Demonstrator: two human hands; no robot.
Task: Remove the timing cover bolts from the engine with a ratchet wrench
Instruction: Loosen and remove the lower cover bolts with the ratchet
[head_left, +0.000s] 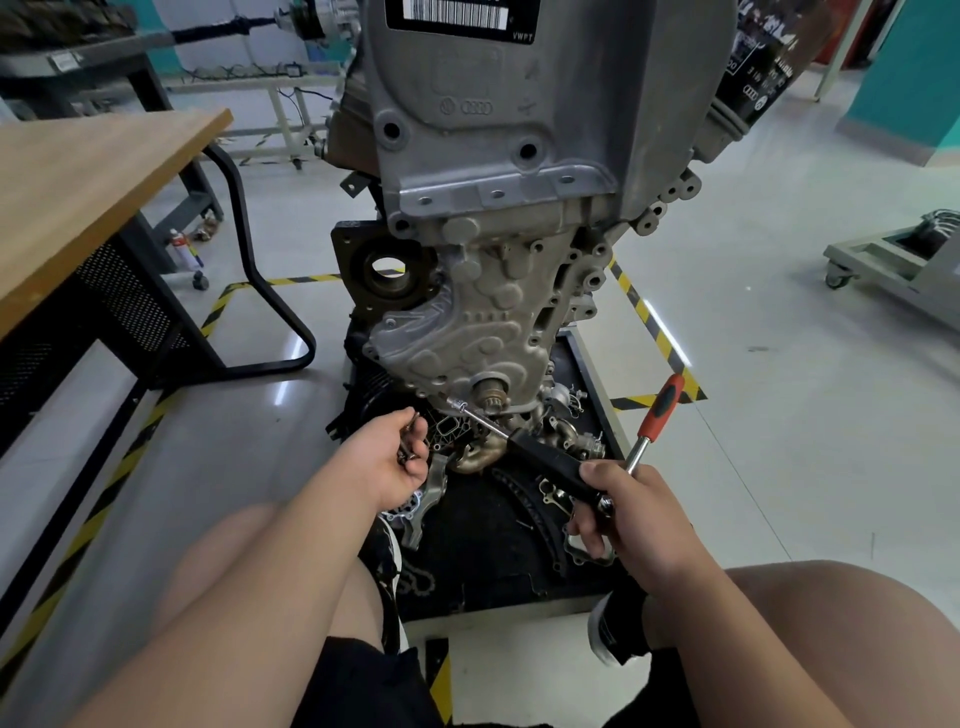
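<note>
The engine (519, 130) stands upright on a black stand, its grey timing cover (467, 332) facing me. My right hand (628, 519) grips the ratchet wrench (660, 410) at its head, the red and black handle pointing up and right. A black extension bar (540, 457) runs from the head up-left, and its socket tip (457, 404) sits at the cover's lower edge beside the crankshaft stub (491, 392). My left hand (389, 457) is below the cover, closed on several removed bolts (408, 454).
A wooden-topped workbench (88, 192) with black legs stands at the left. Loose engine parts (561, 431) lie on the black base tray (493, 561) under the engine. Yellow-black floor tape (654, 322) borders the stand. A grey cart (893, 270) sits at the right. My knees frame the bottom.
</note>
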